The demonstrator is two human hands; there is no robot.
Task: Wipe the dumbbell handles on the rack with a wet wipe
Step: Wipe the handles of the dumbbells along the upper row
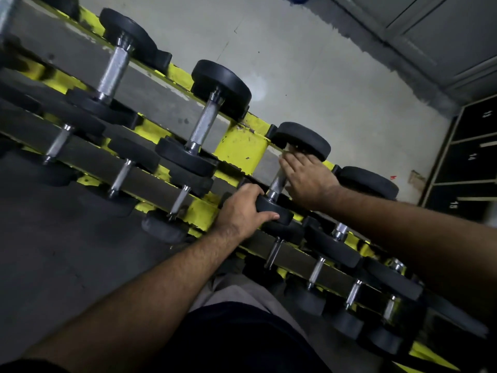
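Two bare hands work one dumbbell (279, 181) on the yellow rack (242, 146), approx. 3 o'clock of frame centre. Left hand (239, 208) curls its grip round the near black head; right hand (306, 179) lies w/ straight fingers over the chrome handle, a pale wipe (290, 148) just showing at the fingertips.

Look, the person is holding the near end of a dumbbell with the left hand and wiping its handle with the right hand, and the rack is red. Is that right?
Not quite. The rack is yellow, not red, as the head view shows. The rest holds: the left hand grips the near end of the dumbbell, and the right hand is at its handle, apparently wiping it.
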